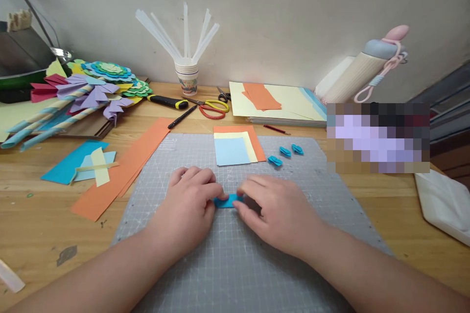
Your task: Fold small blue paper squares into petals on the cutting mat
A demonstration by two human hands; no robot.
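A small blue paper piece [228, 201] lies on the grey cutting mat [235, 264], pinched from both sides. My left hand [191, 200] grips its left end with curled fingers. My right hand [275, 210] presses and pinches its right end. Three folded blue paper pieces [285, 154] lie on the mat behind my right hand. A stack of light blue, yellow and orange paper squares [237, 149] sits at the mat's far edge.
Long orange paper strips [125, 168] and blue and yellow scraps [79, 164] lie left of the mat. Paper flowers [106, 78], a cup of white sticks [187, 76], scissors [213, 107], a knife [167, 101], a pen [182, 117] and paper sheets [275, 100] line the back. A white cloth [444, 203] lies right.
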